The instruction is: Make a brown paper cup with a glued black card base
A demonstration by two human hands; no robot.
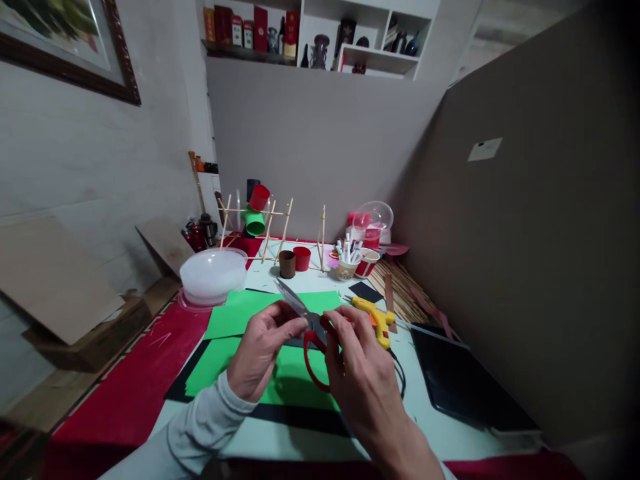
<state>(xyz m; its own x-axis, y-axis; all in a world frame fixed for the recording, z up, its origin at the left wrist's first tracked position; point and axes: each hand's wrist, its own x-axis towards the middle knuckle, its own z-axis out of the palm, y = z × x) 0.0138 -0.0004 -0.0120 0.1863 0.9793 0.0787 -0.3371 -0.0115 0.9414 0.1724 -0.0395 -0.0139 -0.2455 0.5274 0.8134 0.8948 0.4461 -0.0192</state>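
Both hands meet on the red-handled scissors (pixel 305 323), held just above the green paper (pixel 280 373): the left hand (pixel 260 357) pinches the blades near the pivot, the right hand (pixel 357 373) grips the handle loop. Fingers that close to the edges could get nicked if the blades snap shut. Just beside them lies the yellow glue gun (pixel 377 317) on the surface (pixel 440 427). Whether the blades are parted is hard to make out, and the right fingers hide the second loop.
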